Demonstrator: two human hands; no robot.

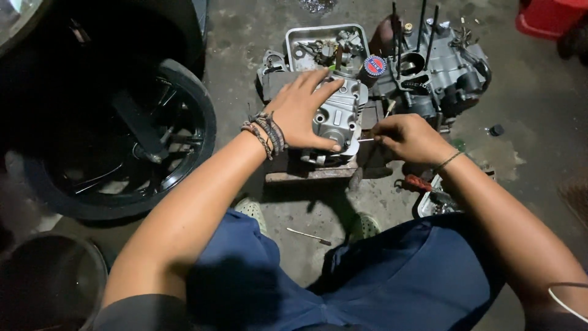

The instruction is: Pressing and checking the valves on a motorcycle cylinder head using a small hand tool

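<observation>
Two hands work at a grey metal cylinder head (339, 119) resting on a wooden block (309, 175) on the concrete floor (245, 37). Laid flat with spread fingers, the left hand (303, 110) presses on the cylinder head, while the right hand (407, 138), just right of it, pinches a thin metal tool (366, 140) against its side. Behind the cylinder head stands an engine crankcase (438, 73) with upright studs.

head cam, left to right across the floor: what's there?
Black wheel and tyre → left hand resting on the grey cylinder head → right hand holding a thin tool at its side → engine crankcase with studs → red container.
</observation>
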